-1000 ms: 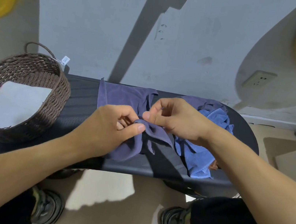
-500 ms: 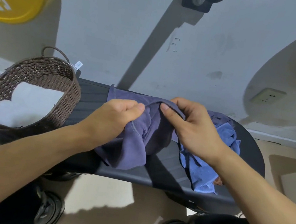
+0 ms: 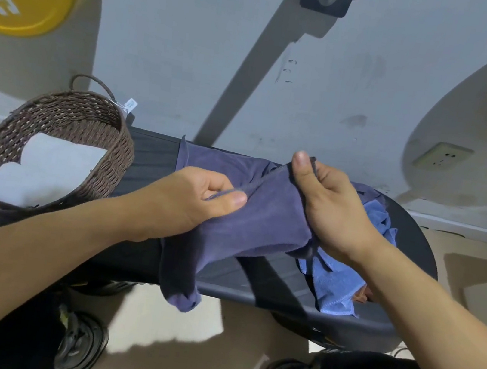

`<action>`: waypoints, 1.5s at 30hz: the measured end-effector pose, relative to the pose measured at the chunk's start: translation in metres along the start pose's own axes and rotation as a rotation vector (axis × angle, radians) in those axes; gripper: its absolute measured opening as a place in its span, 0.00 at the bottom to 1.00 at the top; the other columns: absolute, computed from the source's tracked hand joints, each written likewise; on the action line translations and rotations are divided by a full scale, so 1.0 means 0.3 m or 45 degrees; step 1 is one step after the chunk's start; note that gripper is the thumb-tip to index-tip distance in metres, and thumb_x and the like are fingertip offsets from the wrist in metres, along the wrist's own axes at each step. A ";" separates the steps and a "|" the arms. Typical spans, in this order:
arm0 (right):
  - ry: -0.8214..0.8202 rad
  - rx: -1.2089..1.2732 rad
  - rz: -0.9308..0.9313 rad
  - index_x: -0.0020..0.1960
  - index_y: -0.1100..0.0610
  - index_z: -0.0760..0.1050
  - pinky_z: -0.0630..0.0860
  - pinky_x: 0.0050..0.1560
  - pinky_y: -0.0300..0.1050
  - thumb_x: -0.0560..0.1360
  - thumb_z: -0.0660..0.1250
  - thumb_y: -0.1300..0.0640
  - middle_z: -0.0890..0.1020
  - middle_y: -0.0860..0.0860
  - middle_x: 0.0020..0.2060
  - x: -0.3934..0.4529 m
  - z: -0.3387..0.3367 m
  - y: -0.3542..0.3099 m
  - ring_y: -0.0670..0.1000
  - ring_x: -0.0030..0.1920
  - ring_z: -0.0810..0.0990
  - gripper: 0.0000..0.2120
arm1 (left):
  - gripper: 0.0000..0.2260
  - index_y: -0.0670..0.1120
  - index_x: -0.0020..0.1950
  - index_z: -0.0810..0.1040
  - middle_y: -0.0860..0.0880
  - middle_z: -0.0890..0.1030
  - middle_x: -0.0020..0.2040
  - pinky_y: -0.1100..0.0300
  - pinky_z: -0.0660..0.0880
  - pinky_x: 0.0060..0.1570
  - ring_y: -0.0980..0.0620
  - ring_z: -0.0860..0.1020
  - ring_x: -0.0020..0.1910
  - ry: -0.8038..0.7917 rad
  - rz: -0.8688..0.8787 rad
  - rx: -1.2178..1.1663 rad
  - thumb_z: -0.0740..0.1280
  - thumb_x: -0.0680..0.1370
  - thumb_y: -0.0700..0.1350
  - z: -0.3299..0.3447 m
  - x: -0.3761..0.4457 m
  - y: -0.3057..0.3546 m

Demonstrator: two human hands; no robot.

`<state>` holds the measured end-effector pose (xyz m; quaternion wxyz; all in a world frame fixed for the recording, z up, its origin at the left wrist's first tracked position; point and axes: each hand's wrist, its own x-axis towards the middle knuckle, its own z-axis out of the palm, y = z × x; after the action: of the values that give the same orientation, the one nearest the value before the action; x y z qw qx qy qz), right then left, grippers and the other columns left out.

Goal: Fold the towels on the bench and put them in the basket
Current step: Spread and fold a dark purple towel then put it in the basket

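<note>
Pinching the hemmed edge of the purple towel [image 3: 262, 222] with both hands, over the middle of the bench [image 3: 152, 155]. Left hand [image 3: 191, 205] is clamping the hem between thumb and curled fingers; right hand [image 3: 330, 210] is pinching the same hem further along, nearer the bench's far edge, thumb pointing up. Hem is running taut between the two hands. Towel's far part is lying flat on the bench; its near end is drooping over the bench's near edge, hanging free. Blue towel [image 3: 335, 280] is sitting crumpled at the bench's right end, partly under the right wrist, touching the purple one. An orange-brown scrap [image 3: 359, 296] is peeking out beneath it; can't tell what it is. Wicker basket [image 3: 111, 133] is sitting on the bench's left end, holding a folded white towel [image 3: 48, 168]. Wall socket [image 3: 442, 155] is showing beyond the right end.
</note>
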<state>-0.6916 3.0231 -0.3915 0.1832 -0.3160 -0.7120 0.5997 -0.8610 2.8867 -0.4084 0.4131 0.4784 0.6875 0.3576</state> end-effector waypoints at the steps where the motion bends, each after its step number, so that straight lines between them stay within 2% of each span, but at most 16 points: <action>1: 0.038 0.028 0.045 0.37 0.67 0.69 0.69 0.37 0.52 0.83 0.55 0.45 0.73 0.57 0.30 0.003 -0.002 0.004 0.56 0.32 0.71 0.28 | 0.19 0.46 0.34 0.68 0.52 0.63 0.31 0.65 0.60 0.30 0.55 0.61 0.30 -0.051 -0.008 0.060 0.67 0.79 0.55 -0.015 0.000 -0.006; 3: 0.100 0.043 0.089 0.35 0.63 0.67 0.66 0.38 0.52 0.83 0.56 0.44 0.69 0.56 0.30 0.011 -0.005 0.013 0.55 0.33 0.67 0.27 | 0.16 0.44 0.36 0.72 0.55 0.65 0.28 0.66 0.63 0.30 0.57 0.63 0.28 -0.108 -0.036 0.196 0.69 0.78 0.52 -0.050 0.004 -0.025; 5: 0.127 0.034 0.095 0.35 0.59 0.65 0.63 0.39 0.50 0.83 0.56 0.45 0.65 0.54 0.30 0.019 -0.006 0.020 0.54 0.34 0.64 0.24 | 0.11 0.45 0.38 0.77 0.56 0.66 0.25 0.58 0.72 0.34 0.57 0.66 0.27 -0.117 -0.084 0.310 0.70 0.77 0.48 -0.080 0.010 -0.052; 7: 0.134 0.022 0.089 0.37 0.61 0.68 0.64 0.41 0.50 0.83 0.57 0.45 0.66 0.55 0.32 0.023 -0.010 0.025 0.54 0.36 0.64 0.23 | 0.07 0.46 0.40 0.78 0.56 0.68 0.24 0.52 0.79 0.41 0.56 0.71 0.27 -0.126 -0.161 0.360 0.70 0.77 0.45 -0.102 0.013 -0.080; 10: 0.128 -0.003 0.068 0.38 0.63 0.69 0.66 0.42 0.49 0.83 0.56 0.46 0.68 0.55 0.33 0.028 -0.019 0.029 0.53 0.36 0.67 0.23 | 0.06 0.46 0.41 0.79 0.57 0.71 0.24 0.49 0.81 0.47 0.55 0.77 0.29 -0.108 -0.255 0.410 0.68 0.78 0.43 -0.127 0.016 -0.119; 14: 0.124 -0.265 -0.033 0.37 0.69 0.64 0.64 0.40 0.47 0.83 0.56 0.45 0.66 0.53 0.33 0.034 -0.032 0.037 0.51 0.35 0.65 0.28 | 0.07 0.47 0.41 0.79 0.57 0.74 0.26 0.47 0.77 0.47 0.52 0.75 0.34 0.064 -0.334 0.326 0.65 0.78 0.40 -0.144 0.029 -0.158; 16: 0.155 -0.400 -0.084 0.33 0.60 0.59 0.60 0.34 0.43 0.83 0.56 0.46 0.61 0.50 0.30 0.034 -0.036 0.038 0.47 0.32 0.60 0.25 | 0.09 0.44 0.39 0.78 0.54 0.74 0.30 0.53 0.70 0.42 0.50 0.71 0.35 0.212 -0.349 0.213 0.64 0.79 0.40 -0.144 0.038 -0.165; 18: 0.185 -0.449 -0.090 0.33 0.53 0.56 0.57 0.30 0.40 0.84 0.56 0.47 0.58 0.46 0.27 0.038 -0.038 0.039 0.45 0.29 0.57 0.23 | 0.16 0.42 0.35 0.72 0.48 0.67 0.31 0.55 0.63 0.39 0.50 0.65 0.34 0.282 -0.315 0.144 0.64 0.81 0.46 -0.142 0.041 -0.163; 21: 0.241 -0.465 -0.072 0.33 0.52 0.55 0.57 0.31 0.43 0.84 0.56 0.47 0.58 0.46 0.27 0.052 -0.043 0.046 0.45 0.28 0.56 0.23 | 0.23 0.46 0.33 0.61 0.49 0.60 0.27 0.61 0.60 0.29 0.51 0.59 0.26 0.142 -0.285 0.182 0.64 0.80 0.58 -0.147 0.024 -0.136; 24: 0.260 -0.470 -0.047 0.34 0.53 0.56 0.57 0.33 0.46 0.84 0.56 0.47 0.58 0.48 0.28 0.064 -0.051 0.053 0.48 0.29 0.57 0.23 | 0.25 0.46 0.32 0.63 0.52 0.62 0.26 0.63 0.60 0.26 0.54 0.61 0.25 -0.118 -0.241 0.359 0.66 0.76 0.64 -0.187 0.011 -0.102; 27: 0.254 -0.488 -0.053 0.33 0.53 0.56 0.57 0.31 0.43 0.84 0.56 0.46 0.58 0.47 0.27 0.070 -0.049 0.064 0.45 0.27 0.56 0.23 | 0.21 0.44 0.35 0.75 0.55 0.73 0.27 0.63 0.67 0.30 0.57 0.70 0.26 -0.289 -0.218 0.561 0.70 0.74 0.61 -0.242 -0.003 -0.087; 30: 0.278 -0.510 -0.044 0.33 0.53 0.56 0.56 0.28 0.39 0.84 0.56 0.47 0.58 0.46 0.26 0.080 -0.042 0.081 0.45 0.25 0.57 0.23 | 0.15 0.46 0.34 0.77 0.54 0.77 0.27 0.65 0.68 0.28 0.59 0.72 0.26 -0.321 -0.218 0.788 0.73 0.74 0.53 -0.284 -0.019 -0.097; 34: 0.313 -0.529 -0.007 0.32 0.53 0.57 0.58 0.26 0.37 0.84 0.56 0.46 0.59 0.47 0.26 0.092 -0.033 0.094 0.45 0.24 0.58 0.24 | 0.13 0.45 0.34 0.74 0.52 0.74 0.29 0.57 0.67 0.34 0.53 0.69 0.29 -0.150 -0.227 0.964 0.72 0.76 0.47 -0.335 -0.015 -0.116; 39: 0.382 -0.418 0.089 0.34 0.54 0.59 0.60 0.34 0.46 0.83 0.56 0.43 0.61 0.52 0.29 0.106 -0.035 0.105 0.50 0.31 0.60 0.24 | 0.05 0.53 0.41 0.83 0.54 0.83 0.38 0.60 0.73 0.40 0.57 0.80 0.40 0.259 -0.157 0.723 0.74 0.74 0.52 -0.374 -0.003 -0.092; 42: 0.415 -0.392 0.116 0.33 0.52 0.56 0.58 0.33 0.46 0.83 0.56 0.43 0.59 0.48 0.28 0.116 -0.023 0.105 0.49 0.30 0.59 0.24 | 0.07 0.54 0.39 0.84 0.55 0.82 0.31 0.64 0.69 0.32 0.62 0.77 0.29 0.269 -0.154 0.668 0.74 0.72 0.56 -0.406 -0.007 -0.077; 45: 0.445 -0.326 0.127 0.34 0.53 0.57 0.59 0.35 0.46 0.83 0.57 0.46 0.60 0.51 0.30 0.131 -0.013 0.104 0.50 0.33 0.61 0.22 | 0.10 0.50 0.38 0.83 0.47 0.76 0.23 0.62 0.67 0.28 0.55 0.70 0.20 0.281 -0.178 0.607 0.72 0.75 0.54 -0.417 -0.006 -0.078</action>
<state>-0.7108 3.0549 -0.4256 0.2323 -0.4708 -0.7231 0.4489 -0.9830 2.8662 -0.3782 0.2350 0.4716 0.8245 0.2064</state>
